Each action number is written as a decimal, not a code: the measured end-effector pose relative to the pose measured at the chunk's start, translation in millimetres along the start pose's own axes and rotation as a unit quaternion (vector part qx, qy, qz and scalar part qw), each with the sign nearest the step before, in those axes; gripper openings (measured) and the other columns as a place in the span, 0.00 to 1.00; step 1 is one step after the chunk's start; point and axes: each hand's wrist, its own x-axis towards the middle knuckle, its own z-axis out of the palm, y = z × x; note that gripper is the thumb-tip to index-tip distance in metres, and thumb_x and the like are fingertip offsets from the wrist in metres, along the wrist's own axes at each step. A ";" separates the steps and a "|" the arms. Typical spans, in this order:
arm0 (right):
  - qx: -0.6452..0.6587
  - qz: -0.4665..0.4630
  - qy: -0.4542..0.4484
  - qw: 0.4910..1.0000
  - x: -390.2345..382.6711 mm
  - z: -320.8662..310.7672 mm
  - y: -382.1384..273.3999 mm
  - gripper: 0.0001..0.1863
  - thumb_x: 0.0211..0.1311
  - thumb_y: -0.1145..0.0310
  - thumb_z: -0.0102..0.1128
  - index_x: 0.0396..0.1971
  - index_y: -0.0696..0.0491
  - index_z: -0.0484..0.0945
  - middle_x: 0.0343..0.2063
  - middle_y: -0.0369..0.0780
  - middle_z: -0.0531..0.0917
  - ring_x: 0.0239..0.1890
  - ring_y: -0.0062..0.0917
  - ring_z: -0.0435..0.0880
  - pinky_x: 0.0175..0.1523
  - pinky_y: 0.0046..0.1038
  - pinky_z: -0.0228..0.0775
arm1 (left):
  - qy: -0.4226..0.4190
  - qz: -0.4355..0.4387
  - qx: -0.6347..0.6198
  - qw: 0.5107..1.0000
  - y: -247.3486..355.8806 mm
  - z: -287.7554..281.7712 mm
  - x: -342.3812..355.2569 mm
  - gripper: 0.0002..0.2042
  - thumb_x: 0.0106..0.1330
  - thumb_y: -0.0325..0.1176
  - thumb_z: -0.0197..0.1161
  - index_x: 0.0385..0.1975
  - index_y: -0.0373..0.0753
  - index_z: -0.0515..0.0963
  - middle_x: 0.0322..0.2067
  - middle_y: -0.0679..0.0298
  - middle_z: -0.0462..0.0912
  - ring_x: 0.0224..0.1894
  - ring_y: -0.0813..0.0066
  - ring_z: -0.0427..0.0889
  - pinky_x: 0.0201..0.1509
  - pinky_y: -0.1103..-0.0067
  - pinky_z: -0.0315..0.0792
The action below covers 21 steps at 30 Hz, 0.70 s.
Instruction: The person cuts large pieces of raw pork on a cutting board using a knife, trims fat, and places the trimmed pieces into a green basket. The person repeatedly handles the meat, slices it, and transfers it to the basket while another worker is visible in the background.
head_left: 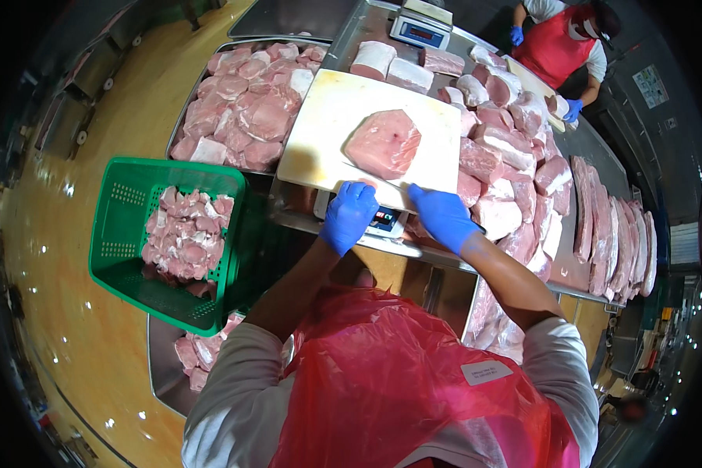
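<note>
Stainless steel table (pixel 593 148) is loaded with pale pink fat-capped pork cuts (pixel 507 148) along its right side; a digital scale (pixel 420 27) sits at the far edge. A white rectangular plastic cutting board (pixel 327 132) rests on a second scale at the near edge, its display half hidden. One flat pink pork slab (pixel 384 142) lies right of the board's centre. Left hand (pixel 348 216) in blue glove is curled over the board's near edge, fingers closed on the edge. Right hand (pixel 444 217), also blue-gloved, is laid flat at the near right corner, fingers together, nothing clamped. Judgement: for a clean reading, both hands should be lifted off the board. A green perforated plastic crate (pixel 125 234) of small pork pieces is hung at the left; a steel tray (pixel 181 125) of trimmed chunks sits beyond it.
</note>
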 end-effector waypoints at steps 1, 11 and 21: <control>0.000 -0.031 0.024 0.999 14.2 12.4 4.1 0.19 0.64 0.64 0.54 0.52 0.55 0.71 0.29 0.51 0.85 0.34 0.48 0.86 0.37 0.48 0.76 | 0.016 -0.023 -0.039 0.999 4.9 -1.5 2.7 0.07 0.58 0.26 0.62 0.37 0.38 0.78 0.37 0.60 0.80 0.40 0.59 0.78 0.47 0.68 0.74; 0.151 0.062 0.046 0.986 -83.9 16.8 33.7 0.10 0.72 0.65 0.51 0.45 0.55 0.71 0.29 0.54 0.82 0.32 0.53 0.82 0.35 0.47 0.72 | 0.115 -0.352 0.092 0.924 -95.8 -198.9 -31.6 0.07 0.60 0.26 0.63 0.37 0.34 0.82 0.35 0.53 0.84 0.34 0.58 0.82 0.42 0.69 0.77; 0.355 0.176 0.303 0.867 -61.4 13.0 34.2 0.09 0.75 0.67 0.52 0.36 0.58 0.72 0.19 0.43 0.78 0.20 0.28 0.77 0.26 0.30 0.67 | -0.251 -0.215 0.157 0.931 -21.3 -4.3 154.5 0.24 0.56 0.53 0.71 0.45 0.40 0.81 0.38 0.47 0.83 0.47 0.42 0.81 0.54 0.57 0.74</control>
